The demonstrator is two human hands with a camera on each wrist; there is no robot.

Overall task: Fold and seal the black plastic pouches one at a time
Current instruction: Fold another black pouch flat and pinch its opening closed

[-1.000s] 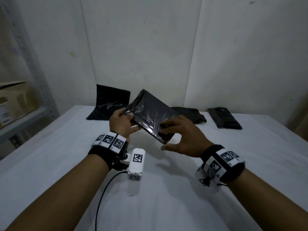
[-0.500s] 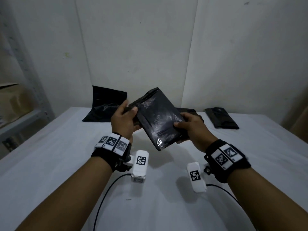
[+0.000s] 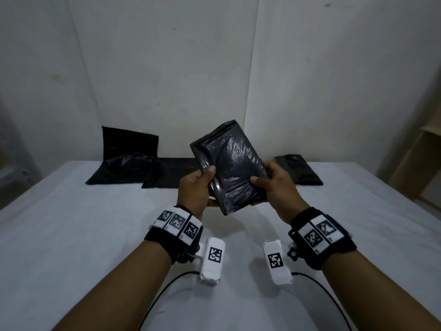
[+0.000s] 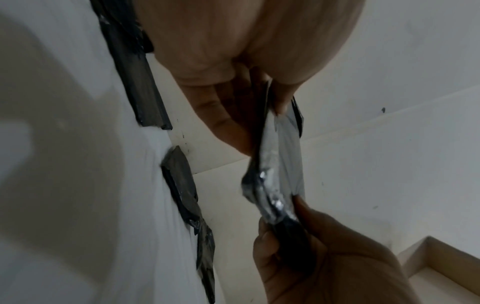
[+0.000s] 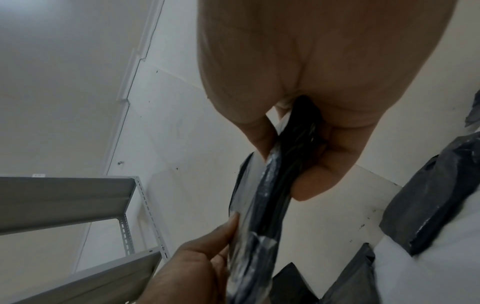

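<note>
Both hands clamped on one glossy black rectangular plastic pouch (image 3: 229, 167) above white table (image 3: 71, 235): left hand (image 3: 194, 191) pinching left long edge, right hand (image 3: 274, 187) opposite. Long axis tilted up-left, lower end nearest.

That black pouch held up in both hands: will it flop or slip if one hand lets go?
Probably holds shape: the pouch stands flat between left hand and right hand without sagging. Its glossy, crinkled film looks slippery, so keep a firm pinch.

Held pouch (image 3: 230, 167) above the table (image 3: 71, 235) — other pouches (image 3: 124, 172) behind, along the wall.
</note>
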